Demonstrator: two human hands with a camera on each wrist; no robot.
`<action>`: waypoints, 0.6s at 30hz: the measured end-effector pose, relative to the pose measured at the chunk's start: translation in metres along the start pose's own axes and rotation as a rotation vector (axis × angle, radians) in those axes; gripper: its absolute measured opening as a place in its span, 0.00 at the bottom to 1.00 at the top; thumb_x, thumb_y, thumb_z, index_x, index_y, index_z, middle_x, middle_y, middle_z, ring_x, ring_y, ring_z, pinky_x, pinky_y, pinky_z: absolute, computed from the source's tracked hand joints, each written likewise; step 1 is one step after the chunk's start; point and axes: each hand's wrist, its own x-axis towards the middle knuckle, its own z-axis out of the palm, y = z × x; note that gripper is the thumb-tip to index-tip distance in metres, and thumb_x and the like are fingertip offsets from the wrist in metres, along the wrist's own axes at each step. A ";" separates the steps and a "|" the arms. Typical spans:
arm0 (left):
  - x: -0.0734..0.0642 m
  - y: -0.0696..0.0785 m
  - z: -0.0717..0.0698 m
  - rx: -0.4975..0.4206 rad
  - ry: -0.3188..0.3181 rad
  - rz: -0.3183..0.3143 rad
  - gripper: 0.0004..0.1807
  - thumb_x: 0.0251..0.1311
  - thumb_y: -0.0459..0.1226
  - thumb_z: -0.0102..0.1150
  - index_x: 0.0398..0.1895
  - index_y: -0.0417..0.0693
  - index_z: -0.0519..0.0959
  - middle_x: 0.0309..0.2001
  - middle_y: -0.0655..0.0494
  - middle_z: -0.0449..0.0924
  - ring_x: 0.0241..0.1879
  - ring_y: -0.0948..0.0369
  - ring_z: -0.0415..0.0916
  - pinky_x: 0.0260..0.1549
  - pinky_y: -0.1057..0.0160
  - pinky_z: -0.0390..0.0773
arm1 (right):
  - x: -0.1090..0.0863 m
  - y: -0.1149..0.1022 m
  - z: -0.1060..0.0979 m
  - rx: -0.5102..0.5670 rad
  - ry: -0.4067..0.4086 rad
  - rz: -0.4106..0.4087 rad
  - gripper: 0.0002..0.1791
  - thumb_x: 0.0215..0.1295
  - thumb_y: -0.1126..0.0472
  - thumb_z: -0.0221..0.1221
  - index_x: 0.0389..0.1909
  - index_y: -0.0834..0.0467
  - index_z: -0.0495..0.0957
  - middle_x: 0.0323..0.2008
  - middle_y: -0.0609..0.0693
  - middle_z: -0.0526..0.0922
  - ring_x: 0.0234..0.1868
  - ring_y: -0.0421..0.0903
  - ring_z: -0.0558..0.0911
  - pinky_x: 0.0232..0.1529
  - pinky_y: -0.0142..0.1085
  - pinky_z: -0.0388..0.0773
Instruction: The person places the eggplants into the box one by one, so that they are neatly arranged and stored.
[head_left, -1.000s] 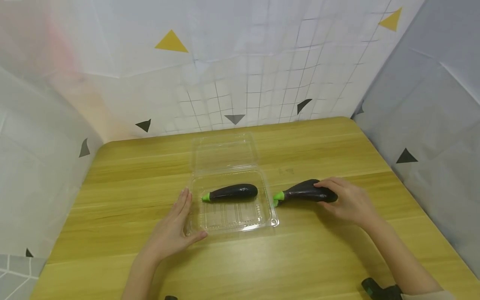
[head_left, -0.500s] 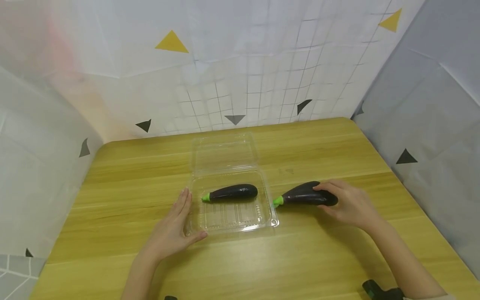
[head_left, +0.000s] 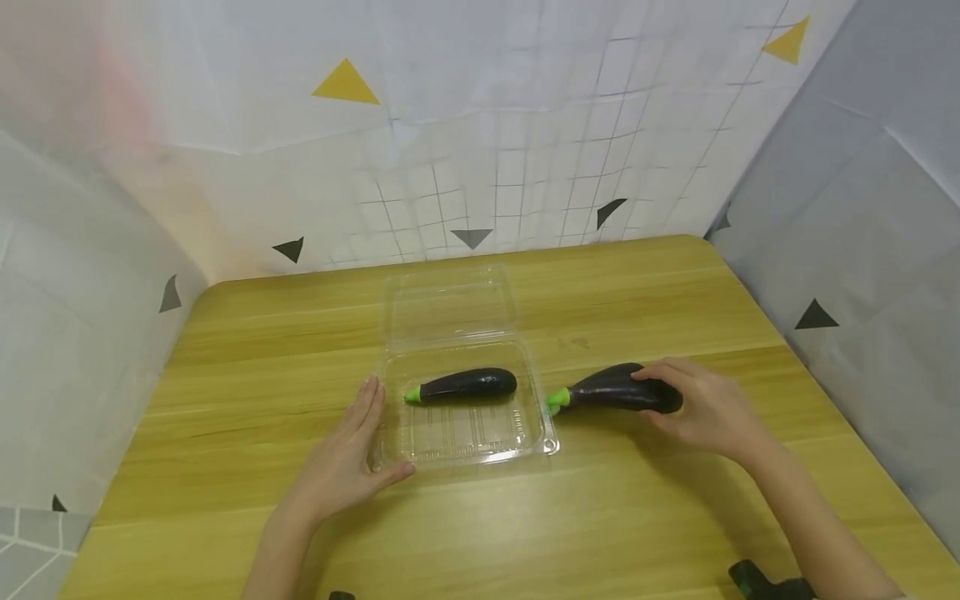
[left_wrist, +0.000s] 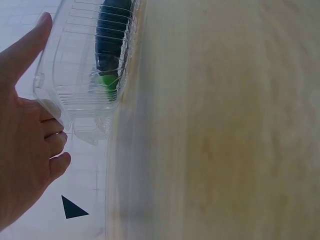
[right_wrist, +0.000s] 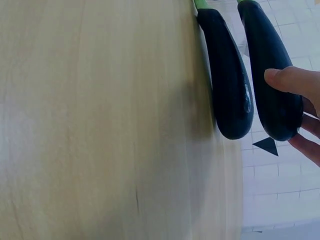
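Observation:
A clear plastic clamshell box point(head_left: 465, 437) lies on the table with its lid point(head_left: 450, 308) folded back. Inside it rests a dark eggplant point(head_left: 468, 383) with a green stem, also visible through the box wall in the left wrist view. My left hand point(head_left: 341, 458) touches the box's near left corner, fingers along the left side and thumb at the front edge. Right of the box, my right hand point(head_left: 701, 408) grips a second eggplant point(head_left: 615, 387) by its thick end. Under this one, a third eggplant point(right_wrist: 227, 80) lies on the table, mostly hidden in the head view.
The wood-grain table point(head_left: 480, 533) meets white sheet walls point(head_left: 420, 167) at the back and sides. Dark devices point(head_left: 768, 581) show near the wrists at the bottom edge.
The held eggplant has dipped and shifted slightly; its stem now overlaps the stem of the eggplant below. My left hand, the box and the eggplant inside stay in place.

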 end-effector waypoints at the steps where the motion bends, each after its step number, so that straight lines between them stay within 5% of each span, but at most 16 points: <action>1: 0.000 0.000 0.000 -0.002 -0.001 0.001 0.62 0.52 0.66 0.59 0.77 0.45 0.37 0.77 0.51 0.30 0.74 0.51 0.36 0.66 0.43 0.55 | 0.000 0.000 -0.001 -0.003 -0.001 0.004 0.25 0.52 0.41 0.67 0.48 0.50 0.81 0.44 0.49 0.83 0.28 0.46 0.83 0.15 0.29 0.69; 6: 0.001 0.000 0.000 -0.003 0.000 0.002 0.62 0.52 0.65 0.59 0.77 0.45 0.36 0.77 0.52 0.30 0.75 0.51 0.35 0.66 0.44 0.55 | 0.000 -0.001 -0.004 -0.012 0.000 0.021 0.26 0.48 0.46 0.72 0.49 0.49 0.81 0.45 0.48 0.83 0.27 0.45 0.83 0.13 0.27 0.65; 11: 0.001 0.000 0.000 0.002 0.000 0.001 0.62 0.52 0.66 0.59 0.77 0.45 0.37 0.77 0.52 0.30 0.74 0.50 0.36 0.66 0.44 0.54 | 0.002 0.000 -0.005 -0.006 0.036 0.017 0.34 0.61 0.30 0.45 0.48 0.52 0.81 0.43 0.51 0.84 0.32 0.51 0.84 0.15 0.33 0.71; 18: 0.001 0.000 0.000 0.004 0.003 0.001 0.62 0.52 0.65 0.59 0.77 0.45 0.37 0.77 0.52 0.30 0.75 0.50 0.35 0.66 0.43 0.55 | 0.011 -0.001 -0.013 -0.043 0.119 0.047 0.37 0.60 0.28 0.45 0.46 0.55 0.82 0.39 0.53 0.84 0.29 0.52 0.84 0.15 0.35 0.71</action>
